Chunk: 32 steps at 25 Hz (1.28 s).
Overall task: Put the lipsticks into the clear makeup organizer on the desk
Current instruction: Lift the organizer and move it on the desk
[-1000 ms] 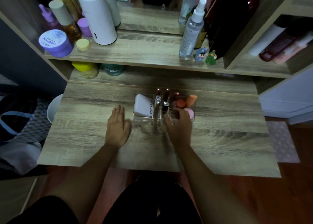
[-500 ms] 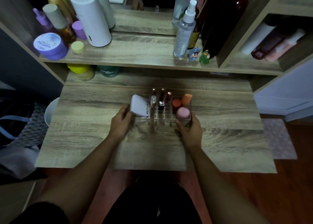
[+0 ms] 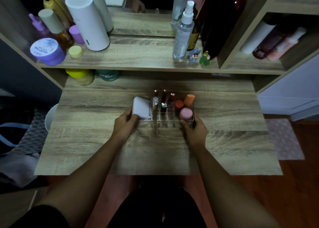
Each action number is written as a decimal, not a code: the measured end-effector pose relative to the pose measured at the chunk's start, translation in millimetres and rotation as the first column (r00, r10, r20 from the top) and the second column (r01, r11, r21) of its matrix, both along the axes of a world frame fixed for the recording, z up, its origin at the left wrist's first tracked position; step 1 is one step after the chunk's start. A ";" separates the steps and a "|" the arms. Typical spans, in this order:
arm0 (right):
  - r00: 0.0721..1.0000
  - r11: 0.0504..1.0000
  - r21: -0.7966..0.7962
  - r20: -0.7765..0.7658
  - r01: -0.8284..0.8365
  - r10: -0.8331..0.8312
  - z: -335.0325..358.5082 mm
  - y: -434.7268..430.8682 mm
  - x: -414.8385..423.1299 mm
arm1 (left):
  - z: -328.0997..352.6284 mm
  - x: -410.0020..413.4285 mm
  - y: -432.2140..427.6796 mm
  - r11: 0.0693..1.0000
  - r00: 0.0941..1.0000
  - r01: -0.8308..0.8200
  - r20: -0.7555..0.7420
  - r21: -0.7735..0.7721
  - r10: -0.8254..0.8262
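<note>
The lipsticks (image 3: 163,100) are standing upright in the middle slots of the clear makeup organizer (image 3: 164,121), which sits on the worktop (image 3: 86,124) just above the centre of the frame. There look to be three or four tubes in there, hard to count in this dim light. A white compact case (image 3: 141,108) leans in the organizer's left section, and the right section has an orange sponge (image 3: 189,99), a small red-orange cap (image 3: 179,104) and a pink round puff (image 3: 185,113). My left hand (image 3: 124,126) has its grip closed around the left end of the organizer, fingers up against the white case, and my right hand (image 3: 195,130) is grasping the right end, thumb on the near corner. Further up, the shelf (image 3: 138,58) holds a white cylinder (image 3: 87,21) in the upper left and a spray bottle (image 3: 183,31) toward the upper right.
</note>
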State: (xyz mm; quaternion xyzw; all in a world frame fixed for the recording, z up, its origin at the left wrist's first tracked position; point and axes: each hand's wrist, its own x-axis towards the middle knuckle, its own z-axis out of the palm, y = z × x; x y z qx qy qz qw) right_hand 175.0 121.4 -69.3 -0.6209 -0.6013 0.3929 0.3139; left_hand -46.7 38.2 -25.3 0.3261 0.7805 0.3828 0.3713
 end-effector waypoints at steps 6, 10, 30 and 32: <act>1.000 0.998 0.059 -0.022 -0.016 0.017 1.1 11.8 13.7 | 2.3 10.3 15.0 1.000 1.000 0.014 0.019 0.021 -0.014; 1.000 0.997 0.072 0.005 -0.001 0.001 6.6 25.4 33.8 | 0.3 24.9 33.6 0.995 0.996 0.086 0.009 0.041 -0.086; 0.995 0.996 0.069 0.084 -0.056 0.051 14.4 94.5 147.2 | -3.5 125.1 101.2 0.983 0.983 0.180 0.025 0.045 -0.181; 0.996 0.997 0.056 0.077 -0.059 0.055 11.3 100.2 155.5 | -3.4 133.6 105.5 0.983 0.984 0.173 0.033 0.053 -0.175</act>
